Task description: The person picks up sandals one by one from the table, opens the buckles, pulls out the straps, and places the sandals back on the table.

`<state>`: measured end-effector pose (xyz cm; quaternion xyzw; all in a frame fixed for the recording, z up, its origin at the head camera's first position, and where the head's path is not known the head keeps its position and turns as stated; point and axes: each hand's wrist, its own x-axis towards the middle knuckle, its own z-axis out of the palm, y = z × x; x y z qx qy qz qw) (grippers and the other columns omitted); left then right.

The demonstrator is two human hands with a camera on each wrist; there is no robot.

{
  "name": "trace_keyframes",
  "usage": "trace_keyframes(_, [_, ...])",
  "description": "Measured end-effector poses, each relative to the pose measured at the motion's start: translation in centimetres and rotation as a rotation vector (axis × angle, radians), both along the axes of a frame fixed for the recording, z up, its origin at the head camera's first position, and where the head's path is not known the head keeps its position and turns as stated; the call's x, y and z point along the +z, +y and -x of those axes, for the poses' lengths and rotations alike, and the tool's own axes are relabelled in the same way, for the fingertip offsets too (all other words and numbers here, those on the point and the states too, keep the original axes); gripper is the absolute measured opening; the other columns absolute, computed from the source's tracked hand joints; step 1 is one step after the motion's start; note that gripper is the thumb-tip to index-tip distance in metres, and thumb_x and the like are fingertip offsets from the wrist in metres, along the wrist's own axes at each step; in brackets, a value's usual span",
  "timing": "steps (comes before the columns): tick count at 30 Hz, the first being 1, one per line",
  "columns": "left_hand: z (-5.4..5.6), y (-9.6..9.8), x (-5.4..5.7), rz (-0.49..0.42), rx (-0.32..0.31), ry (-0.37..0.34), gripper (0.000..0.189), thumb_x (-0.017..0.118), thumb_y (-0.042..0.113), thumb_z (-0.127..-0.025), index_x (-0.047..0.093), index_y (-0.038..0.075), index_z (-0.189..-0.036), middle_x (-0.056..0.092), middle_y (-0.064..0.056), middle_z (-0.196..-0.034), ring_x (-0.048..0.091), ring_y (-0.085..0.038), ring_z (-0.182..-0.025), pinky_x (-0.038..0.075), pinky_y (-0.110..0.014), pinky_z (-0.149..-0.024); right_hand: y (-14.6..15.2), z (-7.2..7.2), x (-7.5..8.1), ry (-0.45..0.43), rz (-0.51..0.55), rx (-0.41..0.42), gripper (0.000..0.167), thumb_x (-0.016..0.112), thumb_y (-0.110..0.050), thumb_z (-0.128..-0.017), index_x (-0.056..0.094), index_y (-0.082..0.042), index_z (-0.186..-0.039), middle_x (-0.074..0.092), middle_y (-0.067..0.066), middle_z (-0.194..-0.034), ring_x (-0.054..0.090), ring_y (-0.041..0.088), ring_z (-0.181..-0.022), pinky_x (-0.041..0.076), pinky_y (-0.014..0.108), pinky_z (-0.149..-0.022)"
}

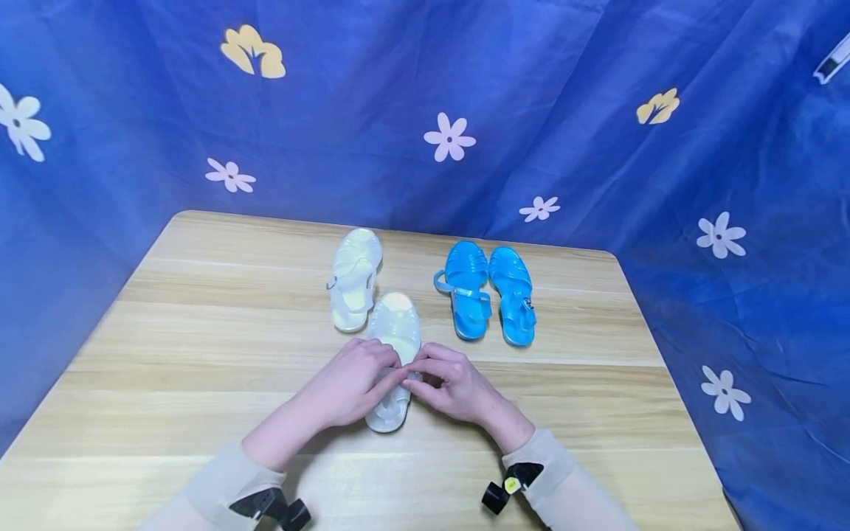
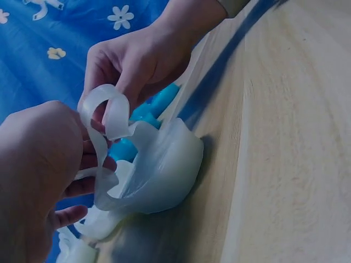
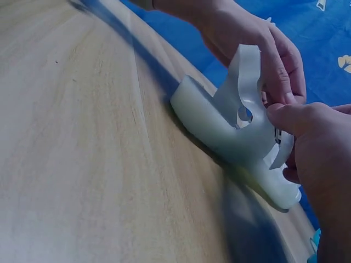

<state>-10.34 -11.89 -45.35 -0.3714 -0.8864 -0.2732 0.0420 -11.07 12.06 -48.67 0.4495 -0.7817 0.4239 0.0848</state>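
Observation:
A white jelly sandal [image 1: 394, 324] lies on the wooden table between my hands, toe pointing away from me. Over its ankle opening the fingertips of both hands meet. My left hand [image 1: 358, 380] pinches the sandal's strap [image 2: 101, 148], which bends up into a loop in the left wrist view. From the other side my right hand [image 1: 458, 383] pinches the strap by its small metal buckle [image 3: 278, 135]. The fingers partly hide the buckle. The sandal's heel [image 3: 203, 118] rests low against the tabletop.
A second white sandal [image 1: 358, 254] sits just beyond, to the left. Farther right stands a pair of blue sandals, the left one [image 1: 467, 265] beside the right one [image 1: 510, 273]. A blue flowered curtain [image 1: 372, 110] hangs behind the table [image 1: 199, 310].

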Motion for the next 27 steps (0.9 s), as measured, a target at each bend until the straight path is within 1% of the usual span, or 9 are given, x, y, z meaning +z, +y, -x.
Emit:
trace_keyframes(4, [0.0, 0.0, -0.6, -0.059, 0.0, -0.09, 0.016, 0.063, 0.024, -0.107, 0.07, 0.023, -0.092, 0.057, 0.018, -0.08, 0.056, -0.006, -0.078, 0.051, -0.039, -0.081, 0.0, 0.1, -0.5, -0.02, 0.037, 0.003, 0.016, 0.078, -0.011, -0.098, 0.08, -0.01, -0.114, 0.071, -0.002, -0.107, 0.066, 0.019, -0.081, 0.059, 0.034, -0.064])
trace_keyframes(8, [0.0, -0.2, -1.1, -0.122, -0.006, -0.195, 0.018, 0.061, 0.025, -0.109, 0.07, 0.024, -0.093, 0.061, 0.017, -0.083, 0.058, -0.006, -0.079, 0.051, -0.036, -0.078, 0.0, 0.2, -0.9, -0.028, 0.068, 0.003, 0.017, 0.079, -0.01, -0.096, 0.081, -0.01, -0.113, 0.073, -0.003, -0.109, 0.068, 0.015, -0.087, 0.061, 0.033, -0.07])
trace_keyframes(12, [0.0, -0.3, -1.3, -0.168, -0.011, -0.271, 0.019, 0.06, 0.023, -0.109, 0.07, 0.024, -0.093, 0.061, 0.017, -0.082, 0.059, -0.007, -0.079, 0.05, -0.033, -0.074, -0.1, 0.3, -1.0, -0.036, 0.09, 0.015, 0.017, 0.08, -0.008, -0.096, 0.081, -0.009, -0.113, 0.074, -0.001, -0.109, 0.069, 0.013, -0.09, 0.062, 0.032, -0.073])
trace_keyframes(16, [0.0, -0.5, -1.5, -0.221, -0.011, -0.376, 0.021, 0.057, 0.018, -0.11, 0.069, 0.022, -0.093, 0.063, 0.014, -0.082, 0.06, -0.009, -0.078, 0.051, -0.032, -0.072, -0.2, 0.3, -1.1, -0.057, 0.137, 0.042, 0.02, 0.082, -0.002, -0.091, 0.081, -0.005, -0.111, 0.076, 0.004, -0.107, 0.071, 0.016, -0.092, 0.063, 0.034, -0.077])
trace_keyframes(18, [0.0, -0.6, -1.6, -0.247, -0.015, -0.411, 0.021, 0.056, 0.016, -0.11, 0.068, 0.02, -0.094, 0.064, 0.012, -0.084, 0.061, -0.009, -0.079, 0.052, -0.032, -0.072, -0.3, 0.4, -1.1, -0.067, 0.165, 0.056, 0.023, 0.083, 0.002, -0.088, 0.08, -0.003, -0.11, 0.076, 0.007, -0.106, 0.072, 0.019, -0.092, 0.063, 0.037, -0.077])
trace_keyframes(20, [0.0, -0.7, -1.7, -0.261, -0.014, -0.43, 0.021, 0.056, 0.015, -0.11, 0.068, 0.019, -0.094, 0.065, 0.011, -0.084, 0.061, -0.009, -0.079, 0.052, -0.031, -0.071, -0.3, 0.4, -1.1, -0.071, 0.184, 0.067, 0.024, 0.084, 0.004, -0.086, 0.08, -0.001, -0.11, 0.076, 0.009, -0.105, 0.072, 0.021, -0.091, 0.063, 0.039, -0.076])
trace_keyframes(23, [0.0, -0.8, -1.7, -0.252, -0.01, -0.428, 0.02, 0.056, 0.016, -0.11, 0.068, 0.019, -0.095, 0.065, 0.011, -0.084, 0.061, -0.009, -0.077, 0.052, -0.031, -0.07, -0.4, 0.5, -1.2, -0.074, 0.193, 0.073, 0.025, 0.084, 0.005, -0.086, 0.08, 0.0, -0.11, 0.076, 0.01, -0.106, 0.073, 0.022, -0.09, 0.064, 0.04, -0.074])
trace_keyframes(25, [0.0, -0.8, -1.6, -0.232, -0.003, -0.419, 0.02, 0.056, 0.017, -0.11, 0.069, 0.02, -0.095, 0.065, 0.011, -0.082, 0.06, -0.009, -0.075, 0.051, -0.031, -0.069, -0.5, 0.5, -1.1, -0.072, 0.192, 0.074, 0.024, 0.083, 0.004, -0.087, 0.08, -0.001, -0.11, 0.076, 0.008, -0.106, 0.072, 0.021, -0.089, 0.063, 0.038, -0.074])
trace_keyframes(27, [0.0, -0.8, -1.5, -0.202, 0.0, -0.386, 0.02, 0.056, 0.02, -0.11, 0.069, 0.021, -0.096, 0.065, 0.012, -0.082, 0.06, -0.008, -0.075, 0.051, -0.031, -0.069, -0.6, 0.4, -1.1, -0.061, 0.186, 0.072, 0.023, 0.083, 0.003, -0.088, 0.08, -0.002, -0.11, 0.076, 0.007, -0.106, 0.072, 0.02, -0.089, 0.063, 0.037, -0.074])
